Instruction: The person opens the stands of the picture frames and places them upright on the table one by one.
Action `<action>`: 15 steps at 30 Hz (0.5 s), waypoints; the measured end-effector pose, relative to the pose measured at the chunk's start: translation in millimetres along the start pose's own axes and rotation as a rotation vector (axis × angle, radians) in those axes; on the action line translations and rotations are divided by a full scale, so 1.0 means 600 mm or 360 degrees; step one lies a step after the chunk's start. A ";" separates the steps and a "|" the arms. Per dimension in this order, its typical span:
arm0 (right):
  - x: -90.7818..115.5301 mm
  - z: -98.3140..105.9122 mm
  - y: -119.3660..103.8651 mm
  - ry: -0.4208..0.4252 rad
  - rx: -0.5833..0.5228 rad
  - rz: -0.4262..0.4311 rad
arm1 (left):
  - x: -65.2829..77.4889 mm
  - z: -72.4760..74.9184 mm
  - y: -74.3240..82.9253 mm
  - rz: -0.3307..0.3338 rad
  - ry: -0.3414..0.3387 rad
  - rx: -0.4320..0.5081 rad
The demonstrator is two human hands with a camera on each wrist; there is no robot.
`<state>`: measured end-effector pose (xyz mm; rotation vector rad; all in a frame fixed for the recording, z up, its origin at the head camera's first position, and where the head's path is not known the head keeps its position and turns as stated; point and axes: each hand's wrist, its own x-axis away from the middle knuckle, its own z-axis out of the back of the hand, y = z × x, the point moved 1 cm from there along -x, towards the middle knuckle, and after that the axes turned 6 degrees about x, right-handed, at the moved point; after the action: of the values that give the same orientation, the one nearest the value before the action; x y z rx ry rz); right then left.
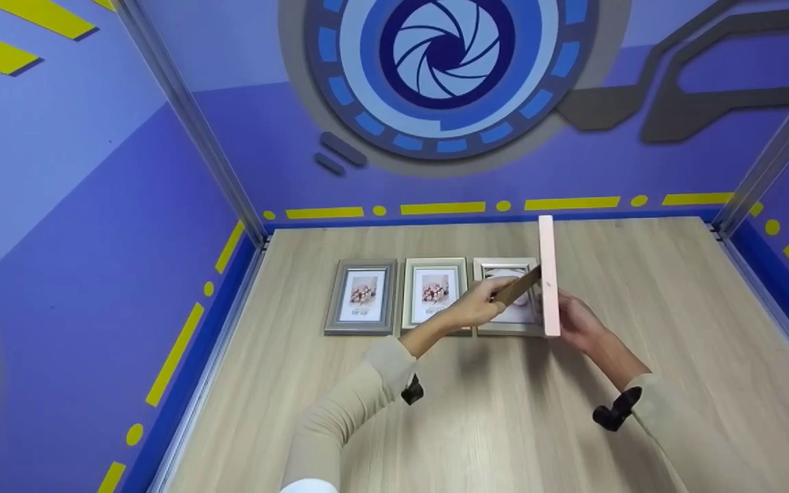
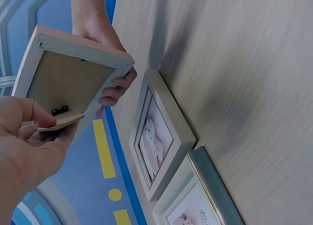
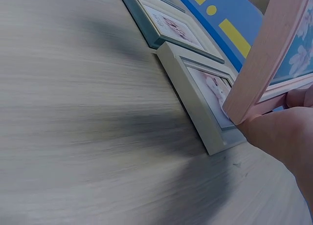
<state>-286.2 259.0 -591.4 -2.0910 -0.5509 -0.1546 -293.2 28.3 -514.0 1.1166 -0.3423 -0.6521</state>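
A pink picture frame (image 1: 549,287) stands upright above the table, edge-on in the head view. My right hand (image 1: 581,323) grips its lower right part, with fingers curled over the rim in the left wrist view. My left hand (image 1: 473,306) pinches the brown stand (image 1: 522,285) that juts from the frame's back. In the left wrist view the brown backing (image 2: 73,78) faces the left hand, and a black hinge (image 2: 59,110) shows beside the stand. The right wrist view catches the front, a blue picture with pale flowers (image 3: 296,56).
Three framed pictures lie in a row on the wooden table (image 1: 477,424): a grey frame (image 1: 333,298) at left, a pale greenish frame (image 1: 433,262) in the middle, and a beige frame (image 1: 504,262) partly behind the hands. Blue panels (image 1: 244,150) wall the table's back and sides.
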 end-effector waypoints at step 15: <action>-0.001 0.011 0.009 -0.0017 0.0017 0.0024 | 0.000 -0.001 -0.010 0.0027 0.0045 -0.0032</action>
<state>-285.1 262.0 -599.3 -2.0864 -0.5409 -0.1315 -294.9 27.1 -519.8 1.1016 -0.3203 -0.6229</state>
